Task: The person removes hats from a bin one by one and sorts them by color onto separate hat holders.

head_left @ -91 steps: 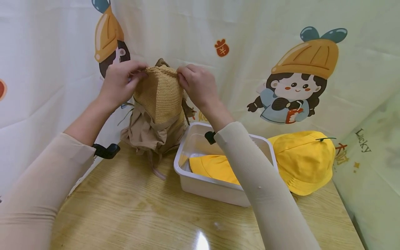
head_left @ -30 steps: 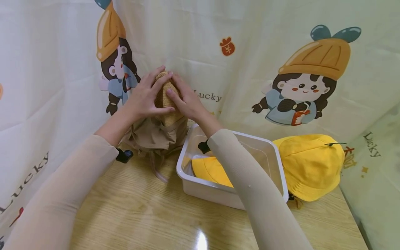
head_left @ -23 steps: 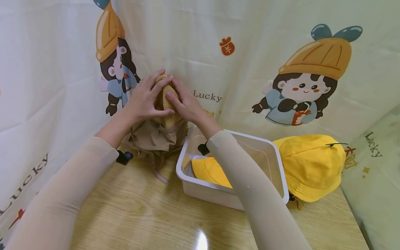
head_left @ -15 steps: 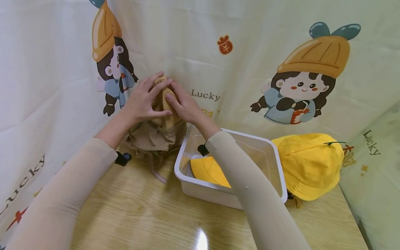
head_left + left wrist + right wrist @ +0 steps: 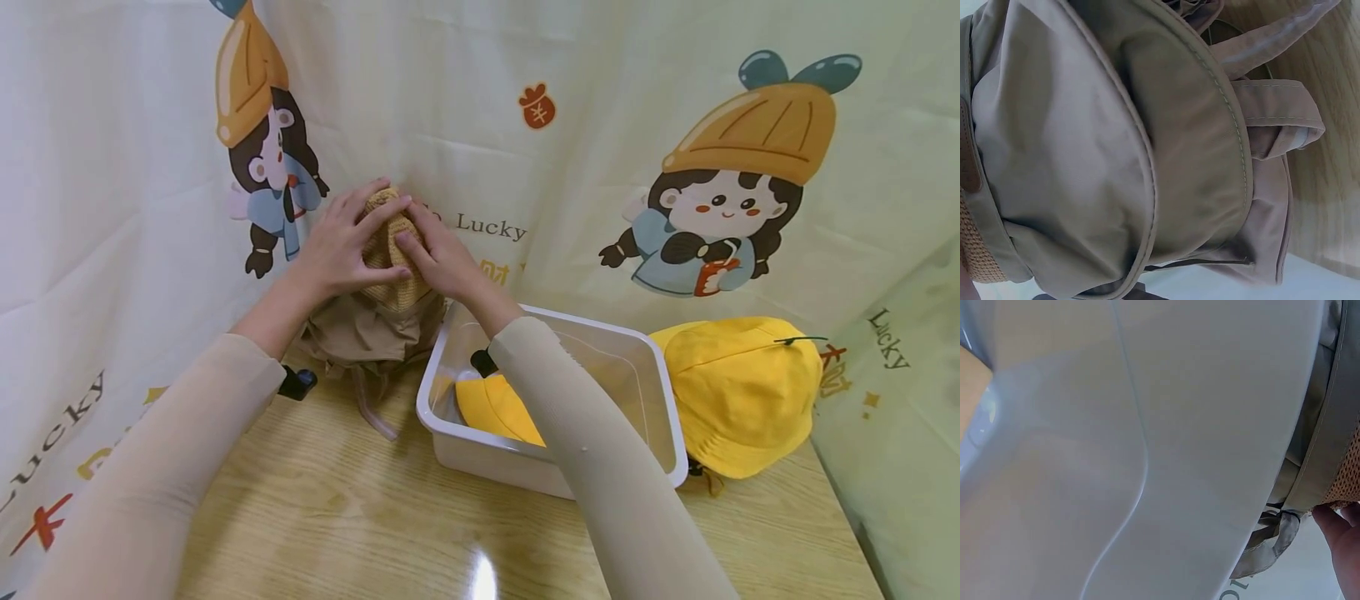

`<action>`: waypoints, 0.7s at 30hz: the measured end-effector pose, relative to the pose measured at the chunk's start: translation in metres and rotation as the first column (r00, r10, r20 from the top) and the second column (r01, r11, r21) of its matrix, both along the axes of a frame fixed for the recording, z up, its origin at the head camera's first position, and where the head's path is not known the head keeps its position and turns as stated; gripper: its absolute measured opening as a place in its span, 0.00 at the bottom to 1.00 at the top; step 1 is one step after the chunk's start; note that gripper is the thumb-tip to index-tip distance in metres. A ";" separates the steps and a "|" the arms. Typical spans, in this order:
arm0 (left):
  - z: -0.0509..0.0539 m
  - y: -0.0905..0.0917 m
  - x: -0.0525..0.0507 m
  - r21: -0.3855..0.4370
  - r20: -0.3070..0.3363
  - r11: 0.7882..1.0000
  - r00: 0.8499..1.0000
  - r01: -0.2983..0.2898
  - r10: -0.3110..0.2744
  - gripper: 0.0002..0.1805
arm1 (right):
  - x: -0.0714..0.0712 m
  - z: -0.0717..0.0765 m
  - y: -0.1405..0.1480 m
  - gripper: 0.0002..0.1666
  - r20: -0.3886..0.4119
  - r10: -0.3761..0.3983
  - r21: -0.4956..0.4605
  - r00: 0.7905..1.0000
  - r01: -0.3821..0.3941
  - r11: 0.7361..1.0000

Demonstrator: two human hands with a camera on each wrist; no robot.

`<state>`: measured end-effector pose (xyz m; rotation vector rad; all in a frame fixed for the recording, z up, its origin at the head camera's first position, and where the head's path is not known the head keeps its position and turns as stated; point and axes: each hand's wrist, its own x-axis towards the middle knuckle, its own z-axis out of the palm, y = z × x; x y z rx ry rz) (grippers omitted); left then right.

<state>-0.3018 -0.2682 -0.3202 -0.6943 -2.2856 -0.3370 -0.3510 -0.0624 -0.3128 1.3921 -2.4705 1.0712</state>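
Observation:
A hat with a tan woven crown [image 5: 401, 293] and beige cloth lower folds [image 5: 367, 329] stands at the back left of the table. My left hand [image 5: 330, 242] cups the left and front of the crown, fingers bent over its top and thumb across the front. From the other side my right hand [image 5: 444, 260] holds the crown, thumb on its front. The left wrist view shows the hat's cloth [image 5: 1066, 144] and hanging straps close up. In the right wrist view, right-hand fingers [image 5: 1335, 531] touch the edge of the weave. Whatever supports the hat is hidden.
Right of the hat stands a white plastic bin [image 5: 487, 462] with a yellow cloth hat [image 5: 495, 408] inside, partly behind my right forearm. A yellow bucket hat [image 5: 738, 396] stands beyond the bin's right end. A printed curtain [image 5: 450, 100] closes off the back.
Three seconds ago both hands pinched the raised, wider crown top at either side. Since then they have moved lower and closer together around a narrower crown. Over the last second they barely shift.

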 end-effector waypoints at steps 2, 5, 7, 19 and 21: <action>-0.002 0.000 -0.001 0.000 0.002 1.000 1.000 -0.003 0.003 0.53 | 0.001 0.000 0.000 0.36 0.004 0.004 -0.003 1.000 -0.004 1.000; -0.005 -0.001 -0.002 0.006 0.009 1.000 1.000 -0.012 0.012 0.53 | 0.000 -0.001 0.000 0.36 0.002 0.006 -0.007 1.000 -0.006 1.000; -0.007 -0.001 -0.003 0.016 0.010 1.000 1.000 -0.016 0.016 0.54 | -0.001 -0.002 -0.001 0.36 0.000 0.008 -0.009 1.000 -0.008 1.000; -0.026 -0.013 -0.004 0.056 -0.047 0.998 0.998 -0.039 0.042 0.60 | -0.008 -0.007 -0.003 0.37 0.075 0.019 -0.029 0.997 -0.017 0.999; -0.028 -0.015 -0.004 0.055 -0.054 0.998 0.998 -0.041 0.044 0.61 | -0.009 -0.007 -0.003 0.37 0.084 0.031 -0.037 0.996 -0.028 0.999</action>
